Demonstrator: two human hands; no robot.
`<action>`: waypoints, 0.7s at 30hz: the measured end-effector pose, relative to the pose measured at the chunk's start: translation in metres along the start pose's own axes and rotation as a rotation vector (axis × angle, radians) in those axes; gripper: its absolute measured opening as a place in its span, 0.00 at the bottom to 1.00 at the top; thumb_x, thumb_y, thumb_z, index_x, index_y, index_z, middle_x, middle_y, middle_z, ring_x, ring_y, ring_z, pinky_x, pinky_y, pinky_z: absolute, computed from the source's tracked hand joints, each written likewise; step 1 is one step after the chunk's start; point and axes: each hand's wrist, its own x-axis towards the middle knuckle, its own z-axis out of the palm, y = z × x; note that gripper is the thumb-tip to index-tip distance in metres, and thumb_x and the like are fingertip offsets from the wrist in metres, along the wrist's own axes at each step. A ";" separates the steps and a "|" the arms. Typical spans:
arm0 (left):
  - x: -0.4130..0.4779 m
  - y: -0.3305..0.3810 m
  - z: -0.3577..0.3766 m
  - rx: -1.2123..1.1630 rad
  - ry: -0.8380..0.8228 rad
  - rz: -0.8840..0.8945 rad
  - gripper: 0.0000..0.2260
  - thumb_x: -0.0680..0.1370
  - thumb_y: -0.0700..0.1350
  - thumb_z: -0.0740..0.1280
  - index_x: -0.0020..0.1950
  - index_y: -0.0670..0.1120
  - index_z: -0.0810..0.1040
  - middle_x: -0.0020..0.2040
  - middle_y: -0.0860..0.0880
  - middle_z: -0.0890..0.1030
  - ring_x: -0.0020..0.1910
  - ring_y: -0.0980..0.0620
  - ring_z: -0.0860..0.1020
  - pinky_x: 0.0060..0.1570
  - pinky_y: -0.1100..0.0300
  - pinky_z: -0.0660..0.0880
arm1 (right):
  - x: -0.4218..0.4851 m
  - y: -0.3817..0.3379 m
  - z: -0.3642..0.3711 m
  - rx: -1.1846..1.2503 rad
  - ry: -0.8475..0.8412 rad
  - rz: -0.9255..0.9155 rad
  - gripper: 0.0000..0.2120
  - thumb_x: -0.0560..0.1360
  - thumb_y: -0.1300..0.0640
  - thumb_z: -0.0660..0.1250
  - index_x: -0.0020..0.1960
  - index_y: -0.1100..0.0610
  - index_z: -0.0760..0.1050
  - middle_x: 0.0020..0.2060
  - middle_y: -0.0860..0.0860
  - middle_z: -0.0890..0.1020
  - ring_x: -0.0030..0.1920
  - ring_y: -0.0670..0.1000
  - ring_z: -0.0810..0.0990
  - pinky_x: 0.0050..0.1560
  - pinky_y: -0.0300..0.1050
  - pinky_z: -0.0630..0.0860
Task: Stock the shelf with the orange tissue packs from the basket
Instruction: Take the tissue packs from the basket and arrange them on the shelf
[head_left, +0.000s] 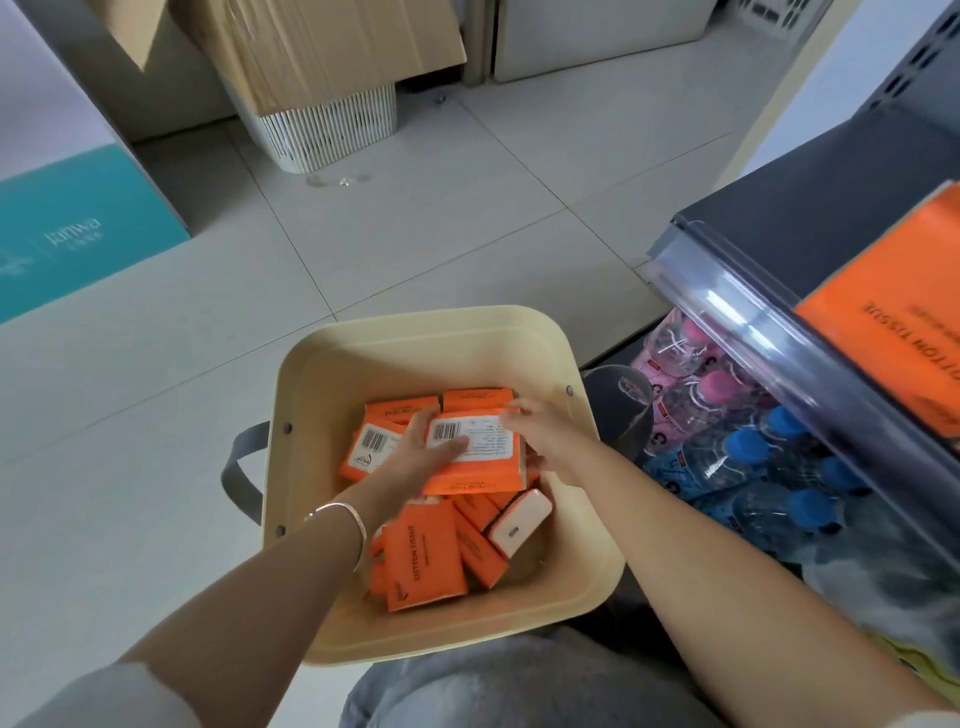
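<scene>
Gripping the top orange tissue pack (470, 480) by both ends, left hand (415, 452) at 9 o'clock, right hand (540, 434) at 3 o'clock, mid-basket (415, 325). Probably handling light, soft, slick-wrapped; squeezing the ends gently, aiming for the shelf (779, 218) at 2 o'clock.

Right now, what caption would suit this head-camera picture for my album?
In the cream basket, left hand and right hand grip one orange tissue pack; the shelf beside holds another pack.
</scene>
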 end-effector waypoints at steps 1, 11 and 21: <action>0.000 0.004 0.000 -0.134 -0.009 -0.055 0.23 0.76 0.46 0.68 0.67 0.58 0.62 0.55 0.45 0.76 0.42 0.46 0.80 0.34 0.53 0.80 | 0.000 -0.003 0.001 0.016 0.026 -0.005 0.14 0.80 0.54 0.59 0.65 0.54 0.71 0.56 0.57 0.80 0.53 0.56 0.80 0.55 0.55 0.78; 0.003 0.025 0.003 -0.135 0.184 -0.180 0.16 0.79 0.46 0.63 0.66 0.49 0.67 0.52 0.44 0.74 0.37 0.49 0.76 0.22 0.62 0.76 | -0.027 -0.007 0.018 -1.410 0.049 -0.571 0.30 0.72 0.51 0.64 0.73 0.46 0.60 0.68 0.49 0.69 0.68 0.56 0.66 0.68 0.57 0.58; 0.009 -0.045 -0.021 1.088 0.076 0.014 0.15 0.79 0.44 0.58 0.66 0.52 0.70 0.60 0.48 0.75 0.55 0.49 0.75 0.52 0.53 0.77 | -0.018 0.016 -0.001 -1.267 0.258 -0.498 0.15 0.76 0.51 0.64 0.60 0.55 0.67 0.50 0.52 0.78 0.48 0.56 0.79 0.37 0.46 0.71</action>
